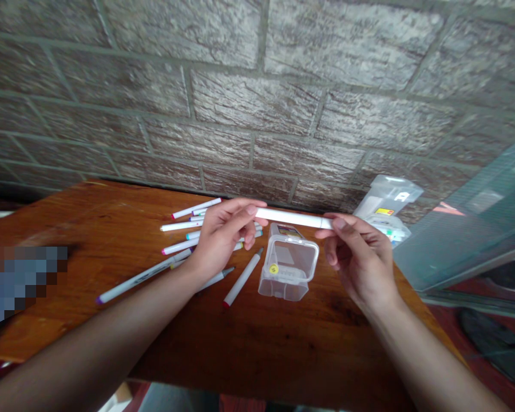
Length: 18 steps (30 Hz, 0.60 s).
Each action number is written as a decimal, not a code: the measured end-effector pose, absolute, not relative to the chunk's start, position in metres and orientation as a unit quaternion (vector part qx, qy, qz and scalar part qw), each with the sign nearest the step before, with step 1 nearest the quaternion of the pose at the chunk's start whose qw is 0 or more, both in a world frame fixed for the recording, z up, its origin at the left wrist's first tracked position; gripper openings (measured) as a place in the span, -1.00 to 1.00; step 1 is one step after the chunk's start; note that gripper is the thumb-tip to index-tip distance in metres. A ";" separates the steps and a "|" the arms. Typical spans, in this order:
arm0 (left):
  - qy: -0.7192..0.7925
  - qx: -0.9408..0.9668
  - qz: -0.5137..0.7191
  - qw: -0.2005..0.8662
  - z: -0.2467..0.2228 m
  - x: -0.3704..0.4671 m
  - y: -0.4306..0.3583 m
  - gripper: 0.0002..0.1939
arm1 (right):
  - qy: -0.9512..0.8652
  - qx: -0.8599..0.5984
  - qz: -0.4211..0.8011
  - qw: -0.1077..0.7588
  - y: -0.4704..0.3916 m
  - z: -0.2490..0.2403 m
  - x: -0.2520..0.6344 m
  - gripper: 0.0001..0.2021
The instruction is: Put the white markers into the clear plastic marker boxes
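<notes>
The left hand (223, 234) pinches one end of a slim white cylindrical marker (289, 217) between thumb and forefinger, its thumb laid along the near side and its other fingers loosely curled beneath. The right hand (364, 249) grips the opposite end the same way, thumb in front, fingers behind and below, just past a thin seam in the barrel. Held in the air between the two hands, the marker lies nearly level, dipping slightly toward the right. Both bare forearms reach in from the lower corners and converge, the left one slanting farther across the brown wooden surface (240, 355). Between the wrists stands a small clear plastic box (283, 290) with its lid tipped up and a round yellow sticker (273, 269). Just left of it, a white marker with a red end and grey tip (241, 280) lies aslant. More white markers with coloured ends (180, 247) lie scattered around and partly behind the left hand, and a thicker white marker with purple ends (133, 279) rests nearest the left forearm. Beyond the right hand is a second clear plastic container (388, 197), near the grey stone-block wall (223, 109).
</notes>
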<state>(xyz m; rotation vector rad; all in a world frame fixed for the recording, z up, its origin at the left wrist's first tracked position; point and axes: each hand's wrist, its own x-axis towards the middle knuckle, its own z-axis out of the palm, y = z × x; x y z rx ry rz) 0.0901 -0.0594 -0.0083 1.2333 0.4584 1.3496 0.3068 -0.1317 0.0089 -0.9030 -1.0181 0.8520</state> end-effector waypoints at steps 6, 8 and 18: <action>0.208 0.526 0.581 0.585 -0.007 0.090 -0.060 -0.78 | -0.458 -0.409 0.377 0.694 -0.132 0.010 0.306 -0.81; 0.204 0.521 0.582 0.590 -0.006 0.090 -0.060 -0.77 | -0.460 -0.409 0.377 0.692 -0.131 0.010 0.307 -0.80; 0.193 0.492 0.582 0.618 -0.004 0.091 -0.062 -0.75 | -0.458 -0.410 0.388 0.687 -0.131 0.010 0.308 -0.79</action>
